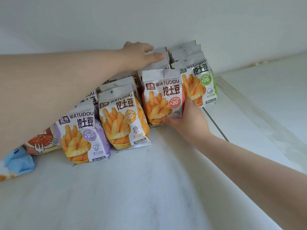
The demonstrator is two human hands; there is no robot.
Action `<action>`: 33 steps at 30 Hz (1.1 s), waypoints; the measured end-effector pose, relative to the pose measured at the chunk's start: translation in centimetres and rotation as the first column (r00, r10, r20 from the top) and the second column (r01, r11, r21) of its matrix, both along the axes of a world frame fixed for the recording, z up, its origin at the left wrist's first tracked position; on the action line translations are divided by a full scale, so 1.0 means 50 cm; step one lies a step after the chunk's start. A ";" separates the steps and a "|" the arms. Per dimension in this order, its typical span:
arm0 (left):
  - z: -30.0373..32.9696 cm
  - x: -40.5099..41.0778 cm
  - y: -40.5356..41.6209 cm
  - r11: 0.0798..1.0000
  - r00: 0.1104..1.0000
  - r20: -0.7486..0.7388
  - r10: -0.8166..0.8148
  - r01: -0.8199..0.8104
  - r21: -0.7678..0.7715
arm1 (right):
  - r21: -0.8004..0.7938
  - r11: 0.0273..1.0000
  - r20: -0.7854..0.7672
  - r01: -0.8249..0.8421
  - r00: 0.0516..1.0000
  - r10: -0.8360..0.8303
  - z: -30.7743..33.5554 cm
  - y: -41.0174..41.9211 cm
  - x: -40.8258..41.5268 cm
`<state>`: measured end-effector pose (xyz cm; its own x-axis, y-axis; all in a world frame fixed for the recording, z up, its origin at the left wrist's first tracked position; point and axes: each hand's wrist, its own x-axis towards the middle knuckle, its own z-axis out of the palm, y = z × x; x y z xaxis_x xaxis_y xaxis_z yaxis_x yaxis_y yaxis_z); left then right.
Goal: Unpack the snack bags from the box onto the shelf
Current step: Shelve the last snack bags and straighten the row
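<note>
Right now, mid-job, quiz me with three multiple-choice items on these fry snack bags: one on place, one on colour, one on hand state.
1. Where does the green-edged fry snack bag stand in the front row on the white shelf?
A. far right
B. far left
C. middle

2. What colour edges the front snack bag nearest the left end?
A. red
B. purple
C. black

3. What is the right hand doing?
A. hanging idle off the shelf
B. gripping the lower right of the red-edged fry snack bag
C. holding a box

Answers: 1 A, it sits right of the red-edged bag, nearest the shelf's end. 2 B, its side shows purple. 3 B, thumb and fingers wrap its lower right corner, while the left hand rests on the grey bag tops behind.
</note>
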<state>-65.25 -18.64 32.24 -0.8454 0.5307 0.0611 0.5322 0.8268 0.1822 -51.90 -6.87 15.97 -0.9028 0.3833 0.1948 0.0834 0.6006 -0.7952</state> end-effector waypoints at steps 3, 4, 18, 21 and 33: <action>0.002 0.049 -0.008 0.978 0.980 0.169 -0.101 0.129 -0.164 | -0.003 1.000 -0.020 -0.008 1.000 0.008 -0.001 -0.003 0.003; -0.005 0.058 -0.010 0.956 0.980 0.161 -0.116 0.155 -0.251 | 0.008 1.000 -0.007 -0.022 1.000 0.022 0.003 -0.003 0.000; -0.061 0.073 -0.025 0.893 0.928 -0.269 -0.257 0.121 -0.433 | -0.042 0.997 -0.142 -0.071 0.988 0.064 0.009 0.021 0.005; -0.052 0.072 -0.032 0.886 0.935 -0.280 -0.217 0.068 -0.458 | 0.034 0.999 -0.186 -0.030 0.982 0.036 -0.003 0.020 0.004; -0.086 0.075 -0.039 0.889 0.931 -0.275 -0.241 0.098 -0.447 | -0.245 0.968 -0.088 0.060 0.993 -0.083 -0.002 0.077 -0.037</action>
